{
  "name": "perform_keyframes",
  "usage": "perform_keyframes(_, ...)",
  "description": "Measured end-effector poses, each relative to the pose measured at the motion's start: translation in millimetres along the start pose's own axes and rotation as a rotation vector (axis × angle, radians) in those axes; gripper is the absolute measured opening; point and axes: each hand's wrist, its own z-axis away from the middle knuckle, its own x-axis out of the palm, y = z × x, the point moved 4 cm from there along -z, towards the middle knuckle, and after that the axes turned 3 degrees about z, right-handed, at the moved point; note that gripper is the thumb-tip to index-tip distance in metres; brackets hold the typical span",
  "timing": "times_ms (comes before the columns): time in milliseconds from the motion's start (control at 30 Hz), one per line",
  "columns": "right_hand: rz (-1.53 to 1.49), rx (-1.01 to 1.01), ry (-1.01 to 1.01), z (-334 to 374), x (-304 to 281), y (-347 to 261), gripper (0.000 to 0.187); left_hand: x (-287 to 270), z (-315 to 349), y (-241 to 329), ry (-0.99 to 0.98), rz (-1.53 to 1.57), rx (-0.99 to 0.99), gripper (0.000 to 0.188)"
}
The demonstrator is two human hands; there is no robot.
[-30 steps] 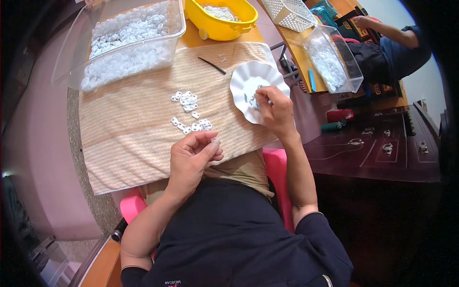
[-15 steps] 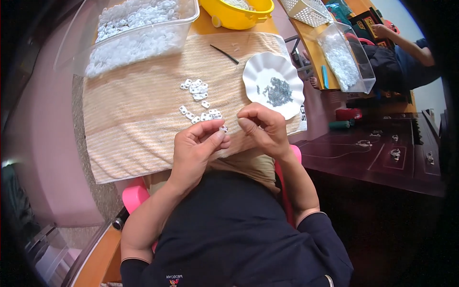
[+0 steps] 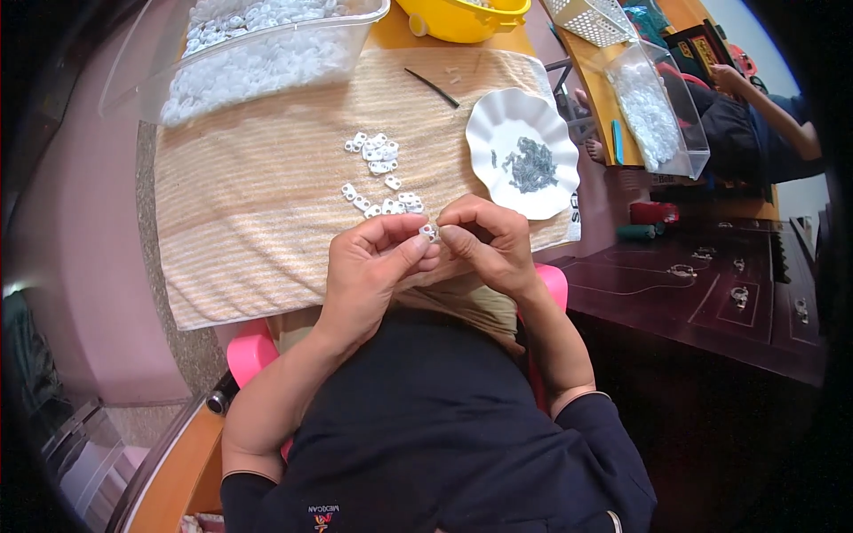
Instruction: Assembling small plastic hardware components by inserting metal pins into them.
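Over the towel's near edge, my left hand pinches a small white plastic piece with holes between thumb and fingertips. My right hand meets it from the right, thumb and forefinger pressed together at the piece's edge; anything between those fingertips is too small to make out. Just beyond my hands lie loose groups of similar white two-holed pieces. A white wavy-rimmed plate sits beyond my right hand, with a heap of tiny grey metal parts in it.
A striped towel covers the table. Far left stands a clear tub of white pieces; beside it are a yellow basin and a thin black stick. At right, another person's arm shows near a second clear bin.
My right hand has closed in on the white piece in my left hand, and their fingertips now meet there. The view has shifted slightly, moving the table things a little right and up.
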Motion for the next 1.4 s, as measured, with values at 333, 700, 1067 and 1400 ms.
perform_keyframes(333,-0.058,0.005,-0.032,0.8,2.3,3.7,0.008,-0.4,-0.8,-1.0,0.000,0.006,-0.005,0.020)
perform_keyframes(700,-0.014,0.022,-0.025,1.2,4.6,1.8,0.007,-1.5,-0.8,-4.0,0.005,0.008,-0.010,0.020)
perform_keyframes(1067,0.051,-0.017,-0.013,-0.9,7.9,1.3,0.008,-1.3,-1.0,-7.1,0.031,0.014,-0.001,0.017)
perform_keyframes(1400,-0.282,0.276,0.022,2.1,12.2,-7.0,0.009,-2.2,0.1,-10.1,0.015,0.035,0.042,0.019)
